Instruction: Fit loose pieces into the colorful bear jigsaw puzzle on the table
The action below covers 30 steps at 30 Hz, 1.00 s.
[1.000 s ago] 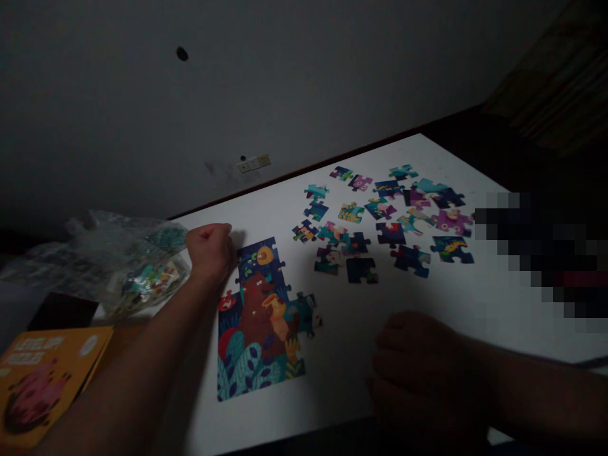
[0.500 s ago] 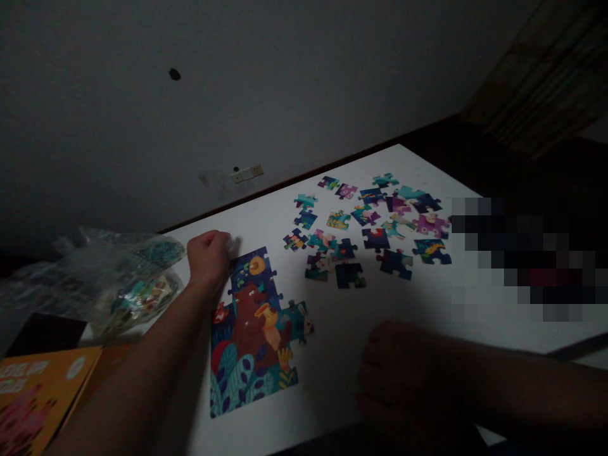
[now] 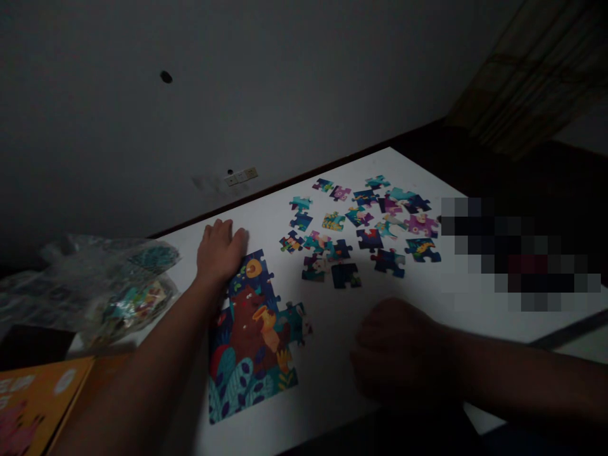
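Puzzle roughly a third built, judging by piece count. Assembled block (image 3: 254, 342), with bear, moon and leaves, sits on the table (image 3: 332, 354) at centre-left; its right edge is ragged with open tabs, so nothing on that side is joined yet.

Left hand (image 3: 221, 250) lies flat, fingers spread, nothing held, pressing on the block's top-left corner at about 11 o'clock of the block. Right hand (image 3: 399, 351) rests on the table at 3 o'clock of the block, well apart from it; fingers curled loosely together. Too dark to say whether it hides a piece, probably not.

Left to place: about twenty loose pieces (image 3: 361, 228), scattered face up at 1–2 o'clock of the block, most apart, a few touching or overlapping.

Around: plastic bag (image 3: 114, 285) with more pieces inside at 9 o'clock, just beside the left forearm. Orange box (image 3: 33, 405) at 8 o'clock, off the table's edge. Wall socket (image 3: 241, 175) behind.

Nothing blocks the way between pieces and block; the dim light is the main hindrance.
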### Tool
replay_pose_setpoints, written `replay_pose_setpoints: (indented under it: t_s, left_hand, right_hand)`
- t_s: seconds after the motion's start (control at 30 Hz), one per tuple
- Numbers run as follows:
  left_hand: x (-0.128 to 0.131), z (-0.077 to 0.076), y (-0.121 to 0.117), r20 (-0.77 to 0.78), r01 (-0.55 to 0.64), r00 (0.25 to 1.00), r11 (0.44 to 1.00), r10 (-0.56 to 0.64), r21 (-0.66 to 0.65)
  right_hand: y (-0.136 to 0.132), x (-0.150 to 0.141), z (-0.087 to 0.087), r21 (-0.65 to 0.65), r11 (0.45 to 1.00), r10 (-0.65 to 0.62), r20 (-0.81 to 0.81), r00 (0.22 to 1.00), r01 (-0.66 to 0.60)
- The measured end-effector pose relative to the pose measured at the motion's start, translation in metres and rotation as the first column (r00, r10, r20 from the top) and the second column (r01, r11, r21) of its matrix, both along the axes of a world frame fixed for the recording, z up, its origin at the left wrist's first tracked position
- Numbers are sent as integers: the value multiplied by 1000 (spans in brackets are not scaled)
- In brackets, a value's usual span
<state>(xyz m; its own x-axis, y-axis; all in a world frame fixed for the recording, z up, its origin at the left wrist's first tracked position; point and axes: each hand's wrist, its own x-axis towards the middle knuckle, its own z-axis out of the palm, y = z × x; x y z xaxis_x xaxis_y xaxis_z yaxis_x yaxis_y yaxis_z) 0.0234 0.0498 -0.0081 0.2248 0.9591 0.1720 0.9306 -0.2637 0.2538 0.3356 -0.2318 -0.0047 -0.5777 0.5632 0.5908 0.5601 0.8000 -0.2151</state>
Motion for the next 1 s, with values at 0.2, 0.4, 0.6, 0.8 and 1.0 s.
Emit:
replay_pose_setpoints:
  t_s: [0.2,0.4,0.6,0.8,1.0]
  left_hand:
    - [16,12,-15,-25,-67,998,995,65,-74]
    - [20,15,-18,-13,-54,998,995,54,-89]
    - [23,17,-25,-21,-57,998,993,55,-107]
    - [26,18,-30,0,-46,999,991,46,-125]
    - [29,23,-35,-8,-50,999,987,50,-150]
  right_hand:
    - [25,1,12,-194,813,-525,164,835,549]
    - [53,5,59,-192,530,-617,580,531,826]
    - [116,53,66,-81,401,-686,634,357,913]
    - [140,86,31,-210,372,-719,550,424,904]
    - [141,105,24,-288,439,-718,457,525,851]
